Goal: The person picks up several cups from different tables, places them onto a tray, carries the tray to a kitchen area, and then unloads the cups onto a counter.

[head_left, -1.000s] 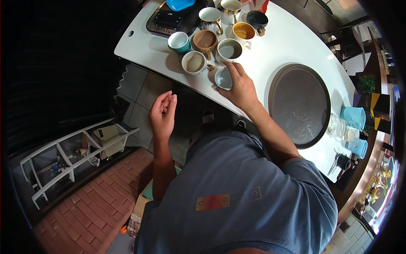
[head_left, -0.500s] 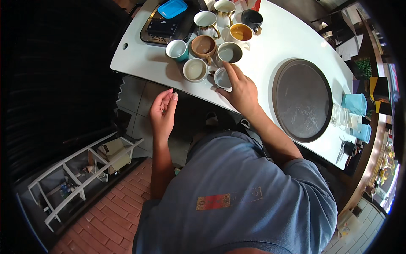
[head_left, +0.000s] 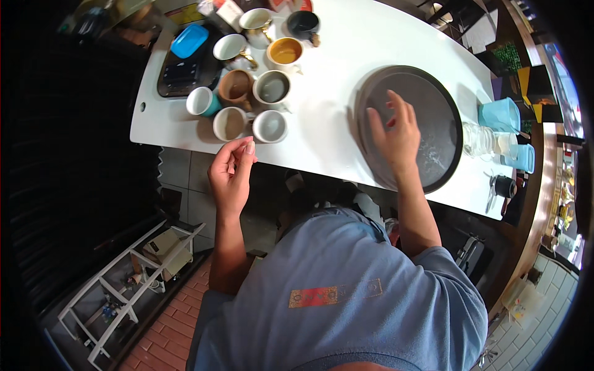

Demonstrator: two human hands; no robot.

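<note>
Brown, white-smudged round tray (head_left: pixel 436 111) lies beneath spread right hand (head_left: pixel 399 139), left hand (head_left: pixel 230 182) loosely closed

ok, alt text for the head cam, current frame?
A person's open, empty right hand is over a round dark tray on a white table; their left hand, loosely curled, is by the table's near edge. Nine cups of various colours cluster left of the tray, with clear and light-blue containers to its right.
</note>
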